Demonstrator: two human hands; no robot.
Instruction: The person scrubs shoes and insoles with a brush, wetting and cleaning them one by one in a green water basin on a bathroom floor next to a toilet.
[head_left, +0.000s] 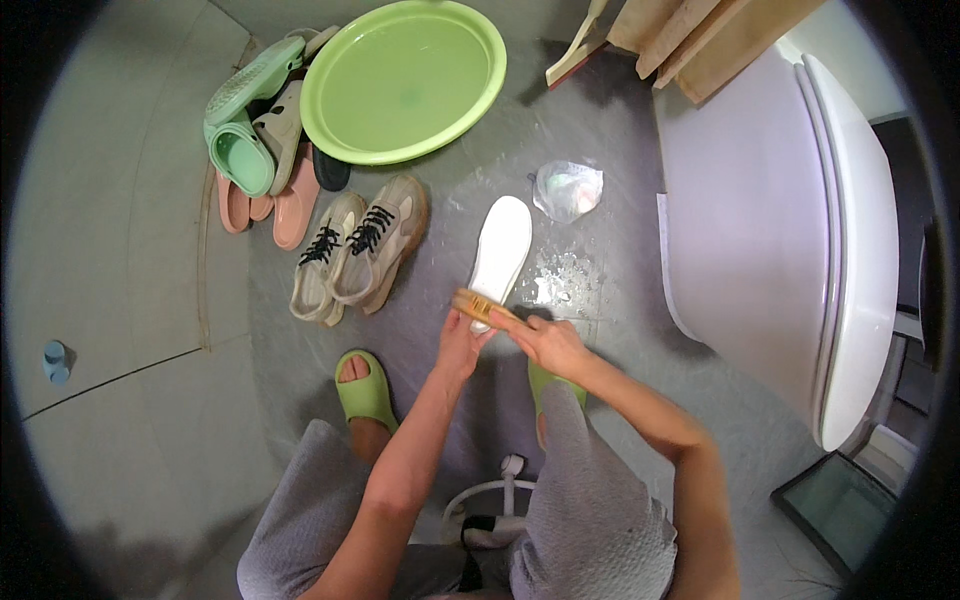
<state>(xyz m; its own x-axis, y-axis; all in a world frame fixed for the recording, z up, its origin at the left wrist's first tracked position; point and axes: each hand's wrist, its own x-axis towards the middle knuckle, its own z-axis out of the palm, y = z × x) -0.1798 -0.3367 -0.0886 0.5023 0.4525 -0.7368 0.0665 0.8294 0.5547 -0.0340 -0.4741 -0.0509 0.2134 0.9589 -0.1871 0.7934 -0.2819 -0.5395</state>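
A white shoe insole (503, 246) is held out over the grey floor, pointing away from me. My left hand (460, 345) grips its near, narrower end. In my right hand (555, 345) is a wooden-backed scrub brush (481, 305), which lies across the insole close to my left fingers. The brush looks slightly blurred, and its bristles are hidden from above. To the left stands a pair of beige sneakers with black laces; one sneaker (384, 232) partly overlaps the other (321, 259).
A green basin (405, 154) of water stands ahead. Clogs (241, 154) and pink slippers (296, 206) pile beside it. Right of the insole lie a crumpled clear plastic bag (568, 191) and a wet patch (562, 281). A white toilet (750, 225) borders the right side.
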